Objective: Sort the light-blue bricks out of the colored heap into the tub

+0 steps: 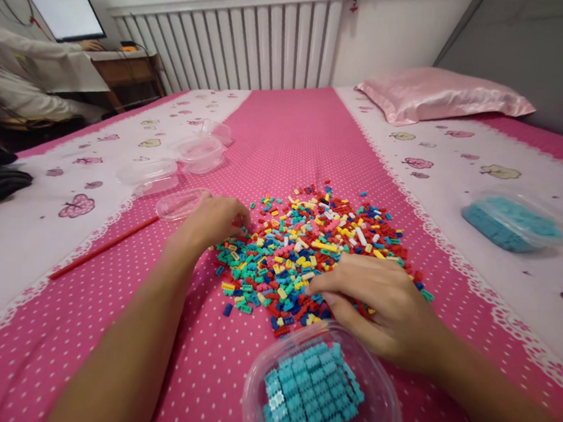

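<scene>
A loose pile of small toy building bricks (286, 258) in many colours lies on the bedspread. At the pile's left edge is my left hand (217, 221), fingers curled down around its near side; whatever sits in the fingertips is too small to make out. My right hand (377, 302) reaches over the pile's right front, thumb and index finger close together. What those fingertips hold, if anything, cannot be made out. Just below it stands a clear plastic tub (388, 410) with a slab of joined light-blue bricks (313, 392) inside, one piece whiter at its left side.
A second clear tub of blue bricks (512, 222) stands right. Clear lids or tubs (149, 173) and a red stick (104, 246) lie left. Farther off are a pink pillow (439, 93), a radiator (239, 39), a screen (62, 3) and a person's white sleeve (22, 39).
</scene>
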Demonstrator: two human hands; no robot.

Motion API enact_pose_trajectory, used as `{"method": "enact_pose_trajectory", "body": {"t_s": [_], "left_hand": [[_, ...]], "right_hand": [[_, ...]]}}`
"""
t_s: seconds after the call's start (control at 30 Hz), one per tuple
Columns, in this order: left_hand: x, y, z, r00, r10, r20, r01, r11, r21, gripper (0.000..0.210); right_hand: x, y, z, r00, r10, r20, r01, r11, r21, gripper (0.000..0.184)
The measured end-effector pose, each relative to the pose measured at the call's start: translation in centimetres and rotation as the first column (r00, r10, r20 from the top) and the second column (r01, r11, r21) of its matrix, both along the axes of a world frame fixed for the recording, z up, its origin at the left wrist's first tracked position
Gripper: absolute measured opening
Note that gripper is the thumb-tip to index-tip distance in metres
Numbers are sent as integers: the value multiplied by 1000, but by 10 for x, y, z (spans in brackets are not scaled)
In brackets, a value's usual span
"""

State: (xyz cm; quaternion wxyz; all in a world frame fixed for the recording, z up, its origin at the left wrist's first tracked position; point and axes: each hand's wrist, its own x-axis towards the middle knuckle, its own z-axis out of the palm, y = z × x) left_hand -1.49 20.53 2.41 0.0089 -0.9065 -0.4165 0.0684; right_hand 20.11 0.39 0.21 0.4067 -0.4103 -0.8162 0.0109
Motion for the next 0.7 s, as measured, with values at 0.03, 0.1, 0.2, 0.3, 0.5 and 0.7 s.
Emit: {"method": "enact_pose_trajectory", "body": {"t_s": [0.03, 0.1, 0.2, 0.3, 0.5, 0.7], "left_hand": [[0, 0, -1, 1000, 7, -1, -7, 1000, 0, 16], [1, -2, -4, 1000, 14, -3, -14, 1000, 1, 17], [3, -4, -6, 1000, 18, -6, -18, 1000, 1, 16], [2, -6, -7, 1000, 25, -5, -25, 1000, -2, 15], [2, -11, -5, 999, 48, 23, -48, 999, 12, 12], [-1, -10, 1, 991, 76, 111, -79, 996, 29, 15]], "right_hand": [[0, 0, 0, 1000, 15, 7, -15, 1000, 3, 20], [-1, 0, 0, 999, 42, 24, -42, 999, -3, 19], [-1, -1, -1, 998, 53, 27, -52, 998, -26, 18], [-2, -2, -2, 999, 39, 22, -38, 999, -23, 18], [1, -1, -4, 999, -7, 51, 4, 999, 52, 18], [2, 0, -2, 999, -12, 46, 9, 998, 67, 18]]}}
